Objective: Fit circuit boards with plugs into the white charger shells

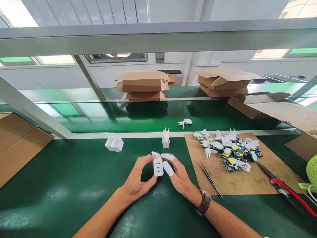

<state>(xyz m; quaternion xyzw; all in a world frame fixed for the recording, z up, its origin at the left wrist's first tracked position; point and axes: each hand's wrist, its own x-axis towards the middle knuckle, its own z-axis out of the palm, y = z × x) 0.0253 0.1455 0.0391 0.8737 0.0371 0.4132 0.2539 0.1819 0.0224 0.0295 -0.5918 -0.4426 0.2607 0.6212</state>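
Note:
Both my hands grip a small white charger body (pixel 158 167) with ports on its face, held just above the green table (pixel 74 185). My left hand (pixel 138 180) pinches its left side, fingers curled round it. My right hand (pixel 178 175), with white finger cots on thumb and index finger, presses on its right side and top. A wristwatch sits on my right wrist. Just beyond stands an upright white charger (pixel 165 138) with two pins up, and an empty white shell (pixel 114 144) lies to the left.
A brown card sheet (pixel 247 181) at right carries a heap of circuit boards and white plug parts (pixel 228 148), tweezers (pixel 210 178) and red-handled cutters (pixel 284 188). A plug part (pixel 185 122) lies on the conveyor belt. Cardboard boxes stand behind and at left.

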